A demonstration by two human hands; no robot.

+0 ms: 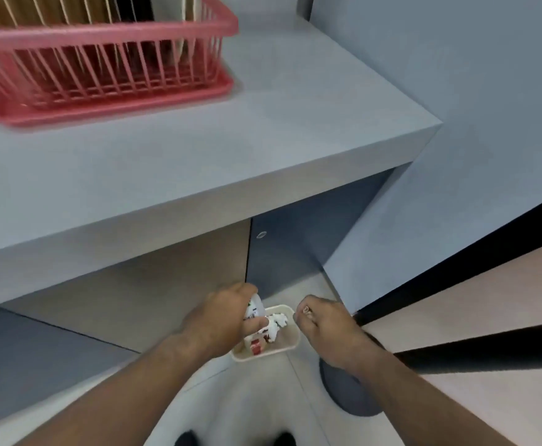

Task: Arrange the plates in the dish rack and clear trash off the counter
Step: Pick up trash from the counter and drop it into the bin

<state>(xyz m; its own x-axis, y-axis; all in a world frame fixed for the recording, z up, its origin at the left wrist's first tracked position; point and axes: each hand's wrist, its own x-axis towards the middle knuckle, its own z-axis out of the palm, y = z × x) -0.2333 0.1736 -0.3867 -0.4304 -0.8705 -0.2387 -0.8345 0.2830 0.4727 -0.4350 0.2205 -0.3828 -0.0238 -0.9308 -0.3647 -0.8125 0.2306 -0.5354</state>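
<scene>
Down low, left hand (221, 320) fingers wrapped round white crumpled trash (254, 312) over small cream bin (290, 346) holding paper scraps. Right hand (322, 326) fingers curled shut. Plates (70, 11) upright in pink plastic rack (108, 72) on smooth grey surface (231, 149).

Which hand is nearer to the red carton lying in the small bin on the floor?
Left. The left hand, holding a white wrapper, hangs right above the red carton in the bin. The right hand is curled by the bin's far rim, off to the side.
</scene>
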